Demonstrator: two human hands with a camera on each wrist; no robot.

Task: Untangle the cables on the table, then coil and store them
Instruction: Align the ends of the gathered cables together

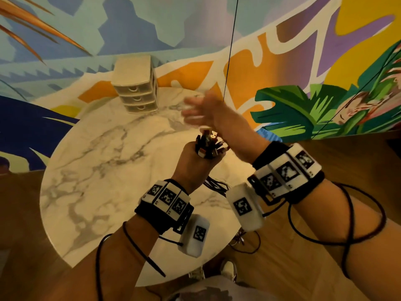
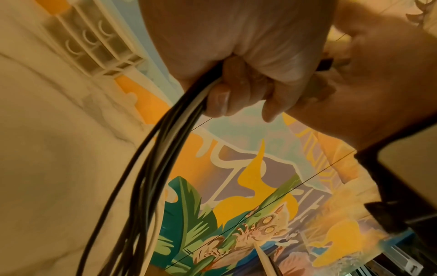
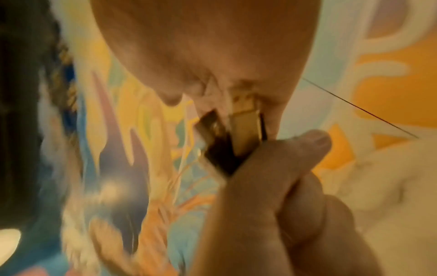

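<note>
My left hand (image 1: 192,158) is raised over the round marble table (image 1: 97,170) and grips a bundle of black and white cables (image 2: 165,149) in its fist. The plug ends (image 1: 208,146) stick up out of the fist. The cables' lower lengths (image 1: 217,185) hang to the tabletop under my wrist. My right hand (image 1: 195,111) is blurred just above the plugs, its fingers spread and straight. In the right wrist view, metal USB plugs (image 3: 246,127) touch its palm side. I cannot tell whether any finger holds one.
A small beige drawer unit (image 1: 136,88) with three shut drawers stands at the table's far edge, against a painted mural wall. A thin dark line (image 1: 230,51) hangs from above near my right hand. A loose cable loop (image 1: 245,242) dangles off the near table edge over the wooden floor.
</note>
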